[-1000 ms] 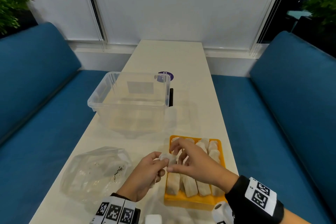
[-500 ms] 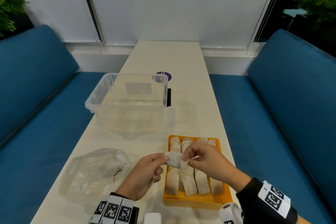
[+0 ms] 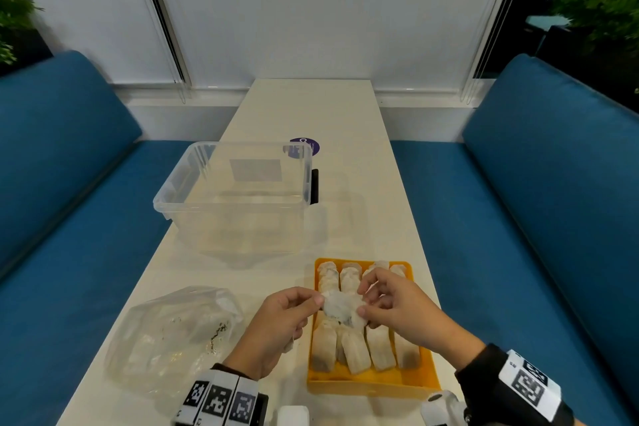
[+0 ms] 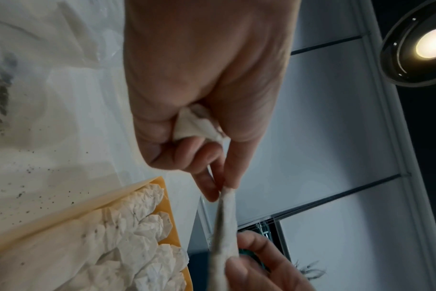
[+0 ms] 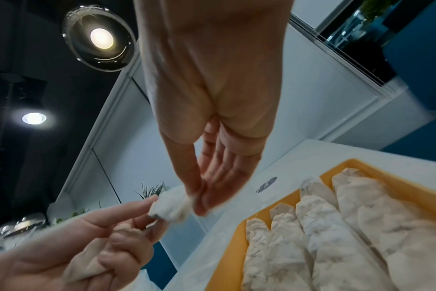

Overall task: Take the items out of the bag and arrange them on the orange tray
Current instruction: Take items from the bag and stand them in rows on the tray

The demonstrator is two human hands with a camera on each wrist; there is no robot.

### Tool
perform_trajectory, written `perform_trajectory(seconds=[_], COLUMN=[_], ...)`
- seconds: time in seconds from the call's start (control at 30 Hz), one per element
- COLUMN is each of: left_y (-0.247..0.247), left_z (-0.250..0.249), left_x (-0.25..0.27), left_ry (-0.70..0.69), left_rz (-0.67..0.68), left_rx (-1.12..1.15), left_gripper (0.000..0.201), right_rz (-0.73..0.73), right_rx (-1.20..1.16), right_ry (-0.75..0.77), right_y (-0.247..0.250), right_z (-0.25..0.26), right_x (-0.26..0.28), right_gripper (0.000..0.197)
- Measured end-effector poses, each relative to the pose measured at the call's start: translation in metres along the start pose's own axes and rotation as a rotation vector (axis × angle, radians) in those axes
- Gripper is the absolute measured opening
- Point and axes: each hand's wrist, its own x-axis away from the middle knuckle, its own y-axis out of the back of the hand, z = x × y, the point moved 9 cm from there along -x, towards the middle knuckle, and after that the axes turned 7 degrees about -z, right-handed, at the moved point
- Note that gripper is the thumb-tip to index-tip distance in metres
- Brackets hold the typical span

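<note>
The white packet (image 3: 342,309) has been stretched wider between both pinching grips above the packet-filled orange tray (image 3: 371,386).

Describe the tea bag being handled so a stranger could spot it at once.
Find the orange tray at the table's near right edge, filled with rows of pale tea bags. Above it, the left hand and right hand pinch one tea bag between them, the only one lifted off the tray.

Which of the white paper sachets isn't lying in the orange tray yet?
The crumpled white paper sachet pinched between the left hand and right hand, held above the orange plastic tray. The other sachets lie flat in rows inside it.
</note>
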Motion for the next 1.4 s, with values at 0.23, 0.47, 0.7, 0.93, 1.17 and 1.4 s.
perform_trajectory(seconds=[0.23,0.47,0.7,0.93,1.17,1.4], left_y=[-0.026,-0.035,-0.032,-0.02,-0.007,-0.013], left_z=[-0.037,-0.038,-0.028,-0.016,-0.001,-0.005], left_x=[0.015,0.013,0.008,0.005,0.008,0.014], left_ry=[-0.426,-0.497,-0.395,-0.236,-0.097,-0.136], left_rz=[0.021,0.015,0.069,0.074,0.166,0.249], left_rx=[-0.597,-0.743,-0.54,-0.439,-0.248,-0.246], left_gripper=[0.005,0.009,0.011,0.011,0.045,0.06], right_rz=[0.018,0.134,0.132,0.045,0.135,0.365], right_rx=[0.338,0.4,0.438,0.465,0.421,0.443], right_ry=[0.309,0.323,0.328,0.315,0.122,-0.06], right_y=[-0.012,-0.025,-0.028,-0.011,0.001,-0.013], right_z=[0.032,0.033,0.031,0.019,-0.017,-0.048], right_x=[0.005,0.006,0.009,0.004,0.009,0.005], right_gripper=[0.039,0.026,0.022,0.02,0.014,0.014])
